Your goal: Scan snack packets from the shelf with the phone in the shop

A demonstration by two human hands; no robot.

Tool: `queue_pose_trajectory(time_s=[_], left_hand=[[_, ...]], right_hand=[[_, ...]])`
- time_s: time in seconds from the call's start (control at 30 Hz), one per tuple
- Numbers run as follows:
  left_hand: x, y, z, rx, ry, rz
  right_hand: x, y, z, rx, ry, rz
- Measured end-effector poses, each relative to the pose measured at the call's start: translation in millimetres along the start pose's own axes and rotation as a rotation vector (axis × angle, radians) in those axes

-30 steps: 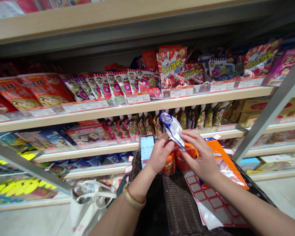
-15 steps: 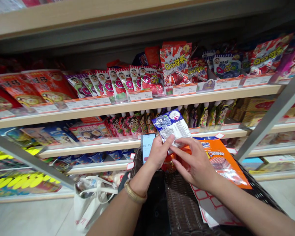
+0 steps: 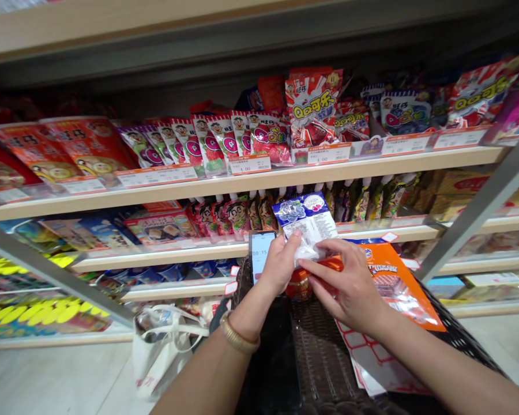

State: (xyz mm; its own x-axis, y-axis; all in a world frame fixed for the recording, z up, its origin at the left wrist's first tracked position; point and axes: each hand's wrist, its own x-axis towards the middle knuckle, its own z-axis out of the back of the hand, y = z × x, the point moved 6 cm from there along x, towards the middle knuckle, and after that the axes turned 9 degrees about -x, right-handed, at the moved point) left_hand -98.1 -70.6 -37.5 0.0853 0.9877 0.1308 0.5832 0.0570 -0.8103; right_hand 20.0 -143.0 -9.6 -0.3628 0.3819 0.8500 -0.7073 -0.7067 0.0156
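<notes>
A glossy blue-and-white plastic packet (image 3: pixel 308 222) gleams above a dark brown, rough-textured woven basket (image 3: pixel 318 351) with a satiny sheen.

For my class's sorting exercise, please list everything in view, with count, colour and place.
packet: one, blue and white, in left hand
wafer bag: one, orange, basket's right side
sheet: one, red and white, below wafer bag
tub: at least one, red, in basket
phone: one, pale screen, basket's left rim
slab: one, black, basket's left side
basket: one, dark brown, below hands
tote: one, white, lower left
gummy bags: many, mixed colours, upper shelf
drink pouches: many, mixed colours, next shelf down
price labels: many, white and orange, shelf edges
shelves: several, pale wood, across view
bangle: one, gold, left wrist
left hand: one, bare, centre
right hand: one, bare, packet's lower edge
</notes>
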Motion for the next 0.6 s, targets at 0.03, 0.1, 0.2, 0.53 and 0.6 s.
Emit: queue_pose_trajectory(time_s=[0.03, 0.1, 0.2, 0.53, 0.6], left_hand=[[0.1, -0.1, 0.5, 0.002, -0.006, -0.005], [0.1, -0.3, 2.4, 0.013, -0.035, -0.013], [-0.2, -1.0, 4.3, 0.014, -0.082, -0.018], [0.2, -0.1, 4.7, -0.073, -0.084, -0.024], [0.5, 0.0, 5.4, -0.085, -0.089, -0.028]], right_hand=[[-0.1, 0.0, -0.1, 0.000, 0.001, 0.001], [-0.6, -0.4, -0.7, -0.005, 0.008, 0.001], [-2.0, -1.7, -1.6, -0.009, 0.015, -0.009], [-2.8, -1.9, -2.0, -0.024, 0.019, 0.014], [-2.9, -2.1, -1.8, -0.024, 0.015, 0.014]])
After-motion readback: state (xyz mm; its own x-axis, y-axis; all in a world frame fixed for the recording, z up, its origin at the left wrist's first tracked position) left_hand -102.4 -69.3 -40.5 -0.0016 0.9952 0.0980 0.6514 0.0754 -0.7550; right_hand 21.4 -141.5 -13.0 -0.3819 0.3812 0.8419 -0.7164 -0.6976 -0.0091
